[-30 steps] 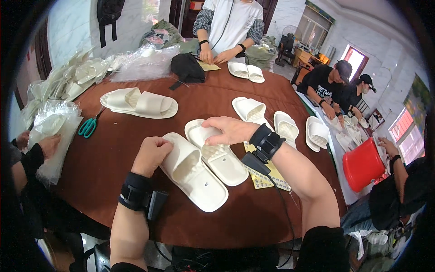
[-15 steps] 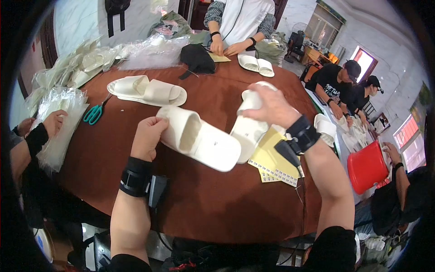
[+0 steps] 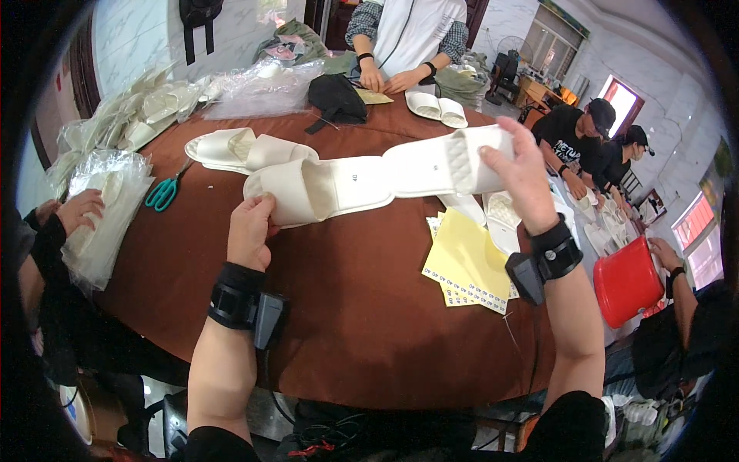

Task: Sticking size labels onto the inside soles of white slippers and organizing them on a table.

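Note:
My left hand [image 3: 250, 231] pinches the toe-side edge of a white slide slipper [image 3: 292, 192]. Its mate, another white slipper [image 3: 431, 165], is gripped at the strap by my right hand [image 3: 527, 177], thumb on the strap. Both are raised above the brown-covered table [image 3: 369, 323] with soles roughly in line, their heel ends meeting in the middle. Each insole bears a small dark mark at the heel. Below my right hand lie yellow sticker sheets [image 3: 466, 250] beside more white slippers [image 3: 504, 223]. Behind my left hand rests a pair of white slippers [image 3: 246, 150].
Teal-handled scissors [image 3: 163, 192] lie at left near clear plastic bags [image 3: 108, 223] under a co-worker's hand [image 3: 81, 212]. Bagged slippers [image 3: 146, 115] pile up far left. A black cloth item [image 3: 337, 100] and slippers [image 3: 436, 109] lie at the far edge. A red bucket-like container [image 3: 627, 281] stands right.
My right hand has taken the second slipper up and swung it rightward, heel toward the first. The left slipper has turned level, its heel end rising. The yellow sheets lie more uncovered.

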A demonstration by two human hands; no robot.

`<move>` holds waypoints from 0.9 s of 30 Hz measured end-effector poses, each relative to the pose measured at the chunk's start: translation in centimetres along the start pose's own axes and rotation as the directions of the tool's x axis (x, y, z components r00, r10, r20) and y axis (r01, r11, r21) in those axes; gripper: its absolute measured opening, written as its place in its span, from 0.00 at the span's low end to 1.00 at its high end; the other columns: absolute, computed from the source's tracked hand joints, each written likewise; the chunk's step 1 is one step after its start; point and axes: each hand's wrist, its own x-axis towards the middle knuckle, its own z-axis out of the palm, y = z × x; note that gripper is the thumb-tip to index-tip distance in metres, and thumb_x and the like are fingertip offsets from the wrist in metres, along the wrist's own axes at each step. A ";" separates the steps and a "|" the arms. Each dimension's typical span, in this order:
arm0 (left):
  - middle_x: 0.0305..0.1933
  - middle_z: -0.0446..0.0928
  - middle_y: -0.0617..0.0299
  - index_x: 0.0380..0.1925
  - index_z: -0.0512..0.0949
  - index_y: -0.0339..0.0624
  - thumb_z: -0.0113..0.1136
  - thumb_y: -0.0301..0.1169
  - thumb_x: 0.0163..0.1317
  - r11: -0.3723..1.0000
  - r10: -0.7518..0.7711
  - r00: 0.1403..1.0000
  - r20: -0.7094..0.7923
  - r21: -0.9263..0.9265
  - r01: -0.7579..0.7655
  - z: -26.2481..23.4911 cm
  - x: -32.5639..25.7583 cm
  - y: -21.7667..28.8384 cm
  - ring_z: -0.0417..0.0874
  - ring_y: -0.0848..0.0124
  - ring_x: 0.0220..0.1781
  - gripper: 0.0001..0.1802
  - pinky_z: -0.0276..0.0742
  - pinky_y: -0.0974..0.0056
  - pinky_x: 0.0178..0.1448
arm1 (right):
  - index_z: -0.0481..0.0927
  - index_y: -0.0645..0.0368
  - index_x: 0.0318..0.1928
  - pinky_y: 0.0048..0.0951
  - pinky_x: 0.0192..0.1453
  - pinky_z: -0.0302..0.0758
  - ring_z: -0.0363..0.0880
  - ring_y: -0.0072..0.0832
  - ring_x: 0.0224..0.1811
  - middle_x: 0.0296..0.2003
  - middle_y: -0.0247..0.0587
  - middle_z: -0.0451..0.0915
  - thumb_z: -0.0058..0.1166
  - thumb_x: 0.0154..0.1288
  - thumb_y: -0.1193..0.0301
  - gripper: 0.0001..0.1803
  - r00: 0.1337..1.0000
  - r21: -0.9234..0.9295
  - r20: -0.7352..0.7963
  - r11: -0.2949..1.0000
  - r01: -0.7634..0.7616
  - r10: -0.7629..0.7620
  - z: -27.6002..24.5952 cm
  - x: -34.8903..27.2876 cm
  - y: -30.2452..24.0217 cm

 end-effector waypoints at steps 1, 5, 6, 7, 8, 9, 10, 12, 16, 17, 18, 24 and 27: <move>0.30 0.75 0.70 0.38 0.77 0.42 0.57 0.38 0.63 1.000 -0.007 1.000 0.020 -0.002 0.007 0.1 0.1 -0.2 0.71 0.79 0.28 0.11 0.67 0.71 0.34 | 0.70 0.67 0.57 0.30 0.56 0.71 0.76 0.32 0.50 0.48 0.48 0.76 0.62 0.54 0.70 0.30 1.000 0.017 0.021 1.000 0.007 -0.007 0.8 -0.3 0.3; 0.29 0.74 0.69 0.36 0.77 0.43 0.56 0.37 0.65 1.000 -0.002 0.994 0.107 0.029 -0.001 0.4 0.0 -0.3 0.72 0.77 0.30 0.10 0.70 0.67 0.36 | 0.70 0.67 0.57 0.30 0.58 0.70 0.74 0.34 0.52 0.50 0.49 0.75 0.60 0.55 0.71 0.28 0.992 0.182 0.081 0.977 -0.114 0.100 4.2 -1.2 1.6; 0.29 0.74 0.69 0.36 0.77 0.43 0.56 0.37 0.65 1.000 -0.002 0.994 0.107 0.030 -0.001 0.6 -0.1 -0.3 0.72 0.77 0.30 0.10 0.70 0.67 0.36 | 0.70 0.67 0.57 0.30 0.58 0.70 0.74 0.34 0.52 0.50 0.49 0.75 0.60 0.55 0.71 0.28 0.992 0.183 0.080 0.976 -0.114 0.101 5.0 -1.5 1.8; 0.30 0.74 0.69 0.36 0.77 0.43 0.56 0.37 0.65 0.999 -0.003 0.992 0.126 0.039 -0.002 0.7 -0.2 -0.3 0.73 0.77 0.30 0.10 0.71 0.68 0.36 | 0.70 0.67 0.57 0.30 0.58 0.70 0.74 0.34 0.53 0.51 0.50 0.74 0.59 0.55 0.71 0.28 0.995 0.112 0.076 0.991 -0.068 0.060 5.9 -1.9 2.0; 0.31 0.75 0.69 0.36 0.77 0.43 0.56 0.37 0.65 0.999 -0.004 0.989 0.147 0.048 -0.003 0.9 -0.4 -0.3 0.73 0.77 0.29 0.10 0.71 0.68 0.35 | 0.69 0.67 0.57 0.31 0.58 0.70 0.73 0.34 0.54 0.52 0.50 0.73 0.59 0.56 0.72 0.27 0.997 0.040 0.074 0.999 -0.020 0.017 6.8 -2.3 1.9; 0.31 0.75 0.69 0.36 0.77 0.43 0.56 0.37 0.65 0.999 -0.003 0.990 0.143 0.049 -0.004 1.0 -0.9 0.0 0.73 0.77 0.29 0.10 0.71 0.68 0.35 | 0.69 0.67 0.57 0.31 0.59 0.70 0.73 0.34 0.54 0.51 0.50 0.73 0.58 0.56 0.72 0.27 0.992 0.141 0.116 0.987 -0.072 0.056 7.8 -2.9 1.6; 0.31 0.75 0.69 0.37 0.78 0.41 0.56 0.36 0.65 0.996 -0.006 0.988 0.156 0.085 -0.007 1.2 -1.3 0.3 0.73 0.77 0.29 0.10 0.71 0.69 0.36 | 0.68 0.67 0.57 0.31 0.59 0.69 0.72 0.34 0.54 0.51 0.49 0.73 0.57 0.57 0.73 0.27 0.982 0.237 0.164 0.962 -0.132 0.094 9.0 -3.5 1.6; 0.31 0.76 0.68 0.38 0.78 0.40 0.56 0.36 0.65 0.993 -0.010 0.985 0.175 0.119 -0.011 1.8 -1.9 0.5 0.74 0.77 0.29 0.10 0.71 0.69 0.36 | 0.67 0.66 0.58 0.31 0.59 0.69 0.72 0.34 0.54 0.51 0.49 0.73 0.56 0.57 0.74 0.27 0.963 0.309 0.220 0.924 -0.223 0.158 10.3 -4.7 1.3; 0.33 0.76 0.67 0.43 0.77 0.35 0.55 0.32 0.64 0.967 0.115 0.973 0.198 0.201 -0.155 1.9 -2.0 -0.3 0.74 0.78 0.31 0.12 0.72 0.70 0.38 | 0.66 0.65 0.59 0.31 0.59 0.70 0.72 0.32 0.54 0.51 0.48 0.72 0.52 0.58 0.76 0.26 0.956 0.435 0.242 0.862 -0.260 0.166 12.1 -6.3 -1.3; 0.34 0.77 0.67 0.45 0.77 0.34 0.55 0.30 0.64 0.933 0.189 0.957 0.222 0.264 -0.246 2.0 -2.0 -0.6 0.74 0.78 0.32 0.13 0.72 0.71 0.38 | 0.66 0.65 0.58 0.30 0.59 0.70 0.73 0.32 0.54 0.51 0.47 0.72 0.52 0.58 0.77 0.26 0.956 0.455 0.240 0.850 -0.264 0.168 12.3 -6.6 -1.5; 0.34 0.77 0.67 0.45 0.77 0.34 0.55 0.30 0.64 0.932 0.186 0.956 0.227 0.267 -0.245 2.0 -2.1 -0.6 0.74 0.78 0.32 0.13 0.72 0.71 0.38 | 0.66 0.64 0.58 0.29 0.58 0.70 0.73 0.32 0.54 0.51 0.47 0.72 0.51 0.58 0.77 0.26 0.956 0.475 0.237 0.838 -0.267 0.171 12.3 -6.8 -1.6; 0.40 0.80 0.62 0.50 0.77 0.30 0.56 0.29 0.64 0.859 0.277 0.891 0.360 0.324 -0.398 3.5 -3.3 0.5 0.77 0.75 0.39 0.17 0.73 0.71 0.45 | 0.64 0.69 0.60 0.27 0.54 0.72 0.74 0.28 0.49 0.48 0.46 0.74 0.52 0.57 0.80 0.28 0.935 0.662 0.246 0.659 -0.356 0.257 9.4 -6.2 -0.2; 0.42 0.80 0.61 0.49 0.77 0.30 0.55 0.26 0.64 0.890 0.377 0.863 0.336 0.125 -0.438 3.5 -3.7 1.7 0.79 0.76 0.44 0.15 0.74 0.70 0.49 | 0.65 0.70 0.59 0.26 0.52 0.72 0.75 0.27 0.47 0.47 0.46 0.74 0.53 0.57 0.82 0.27 0.915 0.755 0.222 0.534 -0.380 0.338 6.9 -5.8 0.9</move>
